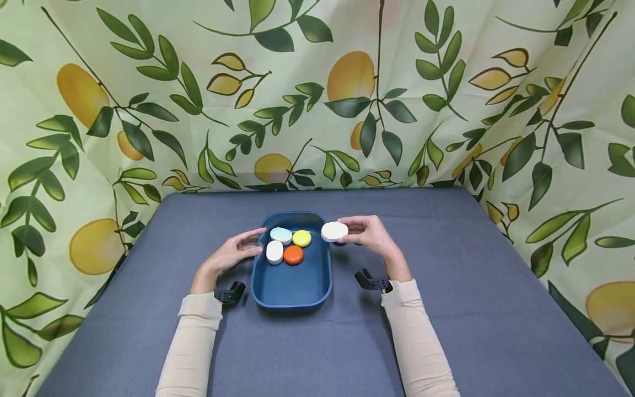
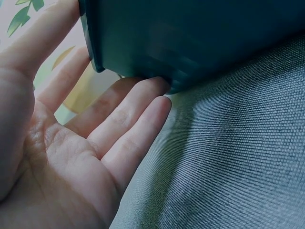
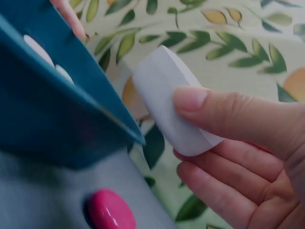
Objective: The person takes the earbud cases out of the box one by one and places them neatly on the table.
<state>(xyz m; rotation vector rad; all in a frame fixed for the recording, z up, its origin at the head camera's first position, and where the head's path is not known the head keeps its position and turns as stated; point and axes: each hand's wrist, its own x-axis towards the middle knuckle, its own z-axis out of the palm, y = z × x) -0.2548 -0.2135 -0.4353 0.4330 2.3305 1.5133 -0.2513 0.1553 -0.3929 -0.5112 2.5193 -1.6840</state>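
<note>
A white oval block (image 1: 334, 232), soap-like in shape, is pinched between the thumb and fingers of my right hand (image 1: 368, 236) at the right rim of a blue tray (image 1: 292, 289). In the right wrist view the white block (image 3: 167, 105) is tilted and clear of the tray wall. My left hand (image 1: 232, 255) touches the tray's left side, its fingers loosely extended along the wall in the left wrist view. Inside the tray lie a pale blue piece (image 1: 281, 236), a yellow round piece (image 1: 301, 239), a white oval piece (image 1: 274, 252) and an orange round piece (image 1: 293, 255).
A glossy pink rounded piece (image 3: 112, 210) lies on the grey cloth just right of the tray, mostly covered by the right hand in the head view. A leaf-patterned curtain (image 1: 297, 99) hangs behind the grey table (image 1: 307, 353).
</note>
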